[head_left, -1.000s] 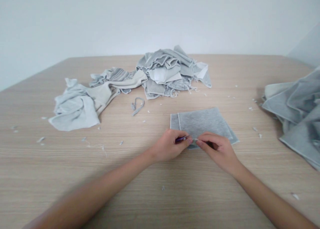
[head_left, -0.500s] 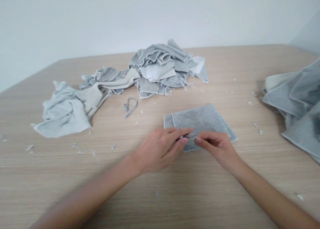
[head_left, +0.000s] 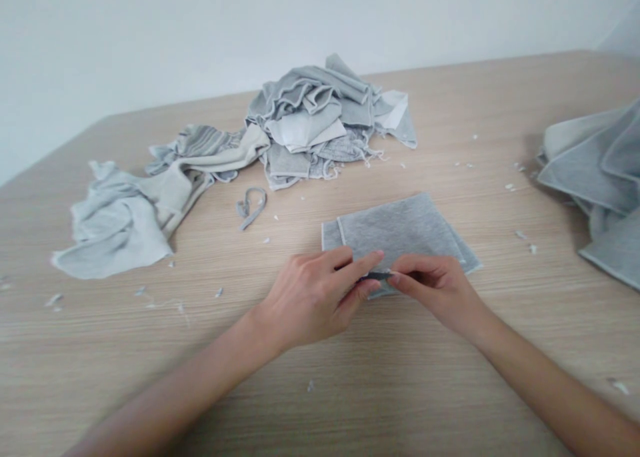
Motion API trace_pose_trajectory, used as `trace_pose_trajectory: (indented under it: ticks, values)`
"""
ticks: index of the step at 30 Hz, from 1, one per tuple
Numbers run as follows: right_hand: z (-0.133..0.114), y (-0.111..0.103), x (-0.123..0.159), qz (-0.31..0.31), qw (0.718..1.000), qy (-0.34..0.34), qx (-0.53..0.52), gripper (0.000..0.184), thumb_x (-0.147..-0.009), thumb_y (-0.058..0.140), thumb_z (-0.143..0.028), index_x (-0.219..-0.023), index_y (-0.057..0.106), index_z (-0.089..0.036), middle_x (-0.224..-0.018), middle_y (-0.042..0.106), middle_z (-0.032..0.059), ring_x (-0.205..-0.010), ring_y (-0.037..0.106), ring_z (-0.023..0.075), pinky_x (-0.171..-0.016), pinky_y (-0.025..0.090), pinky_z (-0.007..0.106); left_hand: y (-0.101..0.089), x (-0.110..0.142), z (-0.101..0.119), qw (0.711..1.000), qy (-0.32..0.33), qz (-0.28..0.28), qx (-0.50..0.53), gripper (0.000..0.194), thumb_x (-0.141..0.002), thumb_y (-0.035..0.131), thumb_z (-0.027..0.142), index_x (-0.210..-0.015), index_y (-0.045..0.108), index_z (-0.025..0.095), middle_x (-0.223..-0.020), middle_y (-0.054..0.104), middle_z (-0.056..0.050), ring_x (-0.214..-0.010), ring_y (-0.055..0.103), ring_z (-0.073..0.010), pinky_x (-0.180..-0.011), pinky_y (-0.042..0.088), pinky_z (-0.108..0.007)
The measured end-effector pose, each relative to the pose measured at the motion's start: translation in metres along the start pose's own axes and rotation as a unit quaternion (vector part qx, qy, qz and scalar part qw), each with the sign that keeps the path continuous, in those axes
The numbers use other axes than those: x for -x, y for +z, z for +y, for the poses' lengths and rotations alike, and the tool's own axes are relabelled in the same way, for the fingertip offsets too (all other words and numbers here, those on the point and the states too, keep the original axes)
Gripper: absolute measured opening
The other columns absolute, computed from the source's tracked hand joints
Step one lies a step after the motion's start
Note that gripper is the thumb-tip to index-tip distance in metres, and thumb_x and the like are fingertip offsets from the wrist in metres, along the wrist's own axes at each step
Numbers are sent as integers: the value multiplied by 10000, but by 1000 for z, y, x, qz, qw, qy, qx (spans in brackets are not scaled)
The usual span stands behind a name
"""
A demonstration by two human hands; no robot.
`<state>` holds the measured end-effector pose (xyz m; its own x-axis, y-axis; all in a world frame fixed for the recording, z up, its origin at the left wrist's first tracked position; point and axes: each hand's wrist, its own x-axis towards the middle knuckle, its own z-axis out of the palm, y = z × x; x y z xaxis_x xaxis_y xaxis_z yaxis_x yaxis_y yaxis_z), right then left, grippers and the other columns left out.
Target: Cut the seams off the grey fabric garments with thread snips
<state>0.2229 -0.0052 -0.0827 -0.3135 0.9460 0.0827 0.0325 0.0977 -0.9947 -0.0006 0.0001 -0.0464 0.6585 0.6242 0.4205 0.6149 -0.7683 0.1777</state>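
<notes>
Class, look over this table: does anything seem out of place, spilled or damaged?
Yes, mildly. Small pale scraps lie scattered across the tabletop, looking like stray litter. A grey strip lies curled by itself, apart from the far cloth pile, whose front edge trails loose threads. The grey cloth being handled shows no clear damage.

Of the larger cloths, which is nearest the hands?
The flat grey cloth, partly covered by the left hand and right hand; the others lie bunched in the left pile, back pile and right pile.
</notes>
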Motion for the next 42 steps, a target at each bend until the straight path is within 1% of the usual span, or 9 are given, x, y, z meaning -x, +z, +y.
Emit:
trace_pose_trajectory:
  ticks: [2,7,12,18,23,28,32,38,42]
  values:
    - [-1,-1,0,-8,1000,2,-3,185,-871,722,-332,-747,748,-197,-686,678,1,-651,563,132,-609,424,254,1,0,0,1000,12,9,-2,311,-1016,571,321,-1279,658,179,-806,664,-9,-568,563,-126,-493,406,-274]
    - [-2,-3,0,-23,1000,5,0,189,-887,709,-316,-741,737,-200,-691,664,-10,-663,549,121,-616,406,245,1,1,-3,1000,25,6,-16,297,-1014,581,311,-1264,666,176,-779,649,1,-562,568,-129,-481,410,-278]
    - [-2,-5,0,-36,999,5,8,176,-896,703,-307,-758,739,-204,-694,658,-19,-654,543,112,-607,390,242,1,1,-9,998,59,14,-34,279,-1008,596,308,-1251,662,188,-789,651,9,-555,554,-124,-484,418,-273]
    - [0,-5,1,-37,999,3,13,206,-896,699,-319,-731,717,-198,-667,617,-24,-642,512,111,-592,379,244,2,2,-11,996,82,23,-30,272,-1006,602,279,-1253,655,178,-760,632,15,-541,527,-115,-483,412,-259]
    - [1,-5,1,-42,999,5,7,214,-903,692,-324,-737,711,-190,-673,611,-25,-647,502,108,-599,369,250,6,1,-9,996,80,36,-20,263,-1014,587,275,-1244,663,172,-745,620,14,-535,527,-110,-464,379,-254]
    - [-2,-5,0,-41,999,1,-2,222,-894,698,-294,-699,689,-189,-631,580,-40,-605,469,93,-565,331,248,6,1,-8,996,76,44,-14,258,-1015,590,279,-1229,674,161,-727,610,17,-523,507,-102,-464,369,-250]
    - [-3,-4,0,-40,999,2,-3,222,-894,703,-315,-710,701,-191,-630,587,-38,-604,477,95,-565,328,253,6,1,-8,997,72,38,-15,265,-1008,602,272,-1237,673,160,-733,616,14,-531,518,-103,-466,375,-246]
    - [-1,-5,1,-37,999,12,2,203,-896,699,-322,-741,721,-193,-670,620,-25,-637,509,106,-594,356,258,7,3,-9,997,65,32,-5,265,-1012,594,274,-1227,683,148,-725,604,10,-526,499,-100,-453,348,-242]
    - [-3,-5,1,-39,999,8,23,220,-899,687,-322,-727,706,-187,-652,597,-22,-626,494,113,-582,351,265,7,3,-9,998,56,20,12,258,-1014,586,258,-1217,693,140,-713,604,11,-521,491,-95,-463,353,-243]
